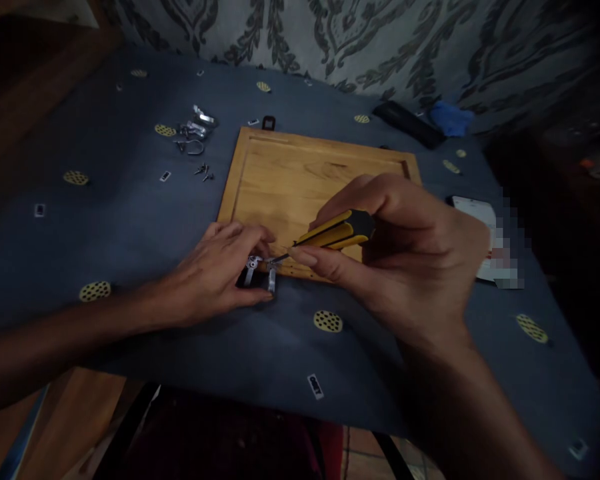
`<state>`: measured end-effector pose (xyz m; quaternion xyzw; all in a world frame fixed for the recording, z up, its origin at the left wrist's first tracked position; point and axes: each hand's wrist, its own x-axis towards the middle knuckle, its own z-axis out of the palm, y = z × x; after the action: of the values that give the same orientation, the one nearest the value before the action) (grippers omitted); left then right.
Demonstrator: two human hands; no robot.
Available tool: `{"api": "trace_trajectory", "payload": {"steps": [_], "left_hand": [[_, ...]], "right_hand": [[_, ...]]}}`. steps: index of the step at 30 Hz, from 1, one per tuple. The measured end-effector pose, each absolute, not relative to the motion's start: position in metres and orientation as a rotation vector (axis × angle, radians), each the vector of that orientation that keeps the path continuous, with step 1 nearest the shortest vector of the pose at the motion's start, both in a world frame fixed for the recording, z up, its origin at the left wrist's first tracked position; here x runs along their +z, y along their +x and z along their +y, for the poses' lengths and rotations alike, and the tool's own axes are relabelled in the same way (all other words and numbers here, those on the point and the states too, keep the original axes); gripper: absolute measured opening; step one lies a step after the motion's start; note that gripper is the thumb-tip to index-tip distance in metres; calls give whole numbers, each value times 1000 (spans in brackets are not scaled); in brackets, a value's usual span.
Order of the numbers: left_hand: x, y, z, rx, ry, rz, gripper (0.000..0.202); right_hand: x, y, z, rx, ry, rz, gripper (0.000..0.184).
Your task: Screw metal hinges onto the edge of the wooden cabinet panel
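Between my right hand's (415, 247) thumb and fingers is a screwdriver (337, 230) with a yellow and black handle. It slants down to the left, and its thin shaft ends at a small shiny metal fitting (272, 279) on the near edge of a wooden board (300, 187). My left hand (220, 270) is curled round that fitting, its thumb against the lower end and its fingers over the board's edge. The exact contact between the screwdriver's tip and the fitting is too small to make out.
Loose metal fittings (199, 123) and several screws (204, 173) lie left of the board. A black case (409, 124), a blue cloth (451, 119) and a phone (475, 213), partly blurred out, lie on the right. A patterned blue tablecloth (130, 220) covers the table.
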<state>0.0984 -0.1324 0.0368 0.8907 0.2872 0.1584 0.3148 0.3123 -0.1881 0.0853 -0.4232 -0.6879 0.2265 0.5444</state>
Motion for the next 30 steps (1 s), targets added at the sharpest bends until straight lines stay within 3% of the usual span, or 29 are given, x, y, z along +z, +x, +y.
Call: {"api": "trace_trajectory", "payload": {"steps": [10,18,30], "left_hand": [[40,97,-132,377,2355,781,46],[42,98,-131,367,2334,777,44],[41,99,-132,379,2330,782,46]], "right_hand": [[88,299,-198,354,-1032,-1297,33],[83,300,-192,312,-1081,-1442,48],[78,303,-190,318,-1079,-1507,44]]}}
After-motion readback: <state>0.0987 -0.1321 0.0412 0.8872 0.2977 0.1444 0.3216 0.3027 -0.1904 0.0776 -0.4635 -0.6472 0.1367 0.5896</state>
